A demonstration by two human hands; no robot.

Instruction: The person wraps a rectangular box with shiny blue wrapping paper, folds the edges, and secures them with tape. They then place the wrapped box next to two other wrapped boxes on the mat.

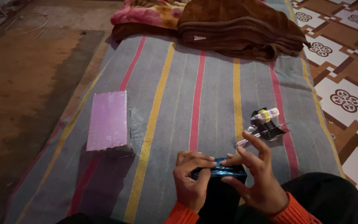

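A small dark box wrapped in shiny blue paper (220, 171) stands on end between my hands near the front of the striped mattress (179, 91). My left hand (191, 178) grips its left side with fingers pressed on the top fold. My right hand (255, 176) holds the right side, index finger on the top edge. Just beyond my right hand lie a clear tape dispenser with a yellow roll (265, 115) and scraps of dark wrapping paper (270, 130).
A larger box wrapped in shiny pink paper (108, 120) lies on the mattress to the left. Folded brown blankets (237, 27) and a floral blanket (146, 14) sit at the far end. Bare floor lies left, patterned tiles (344, 62) right.
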